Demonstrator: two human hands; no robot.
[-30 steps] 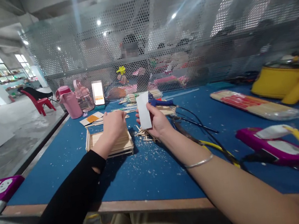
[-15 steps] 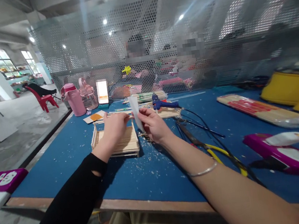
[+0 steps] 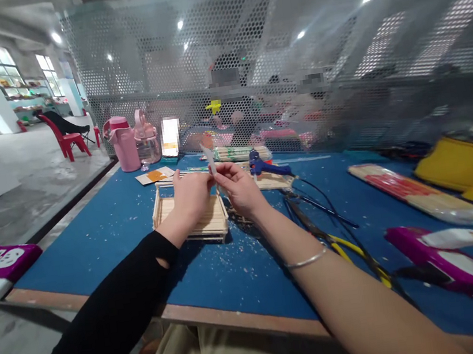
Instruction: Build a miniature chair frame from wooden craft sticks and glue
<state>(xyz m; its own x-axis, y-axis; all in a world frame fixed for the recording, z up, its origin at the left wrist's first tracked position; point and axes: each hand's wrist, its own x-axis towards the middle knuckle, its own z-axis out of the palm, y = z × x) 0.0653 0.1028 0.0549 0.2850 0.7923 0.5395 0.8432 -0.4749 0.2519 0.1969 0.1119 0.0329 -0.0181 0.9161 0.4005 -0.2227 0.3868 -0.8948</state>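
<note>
A small tray-like frame of thin wooden sticks (image 3: 212,224) rests on the blue table, with a railed edge and slatted floor. My left hand (image 3: 189,197) is over its far right part, fingers pinched close to the corner; what lies between those fingertips is hidden. Just beside it, my right hand (image 3: 242,190) pinches a thin white strip (image 3: 210,156), which stands upright and is seen nearly edge-on. The two hands' fingertips almost meet. Right behind my right hand a blue glue gun (image 3: 267,165) lies on some wooden sticks.
Pliers with yellow handles (image 3: 357,251) and a black cable lie to the right. Beyond are a bag of sticks (image 3: 417,191) and a purple power strip (image 3: 448,259). A pink jug (image 3: 124,145), a bottle (image 3: 147,142) and a lit phone (image 3: 170,136) stand along the mesh screen (image 3: 139,68).
The white strip has turned from showing its broad face to nearly edge-on and sits lower in my right hand. My fingertips have come closer together. The whole view has shifted a little.
</note>
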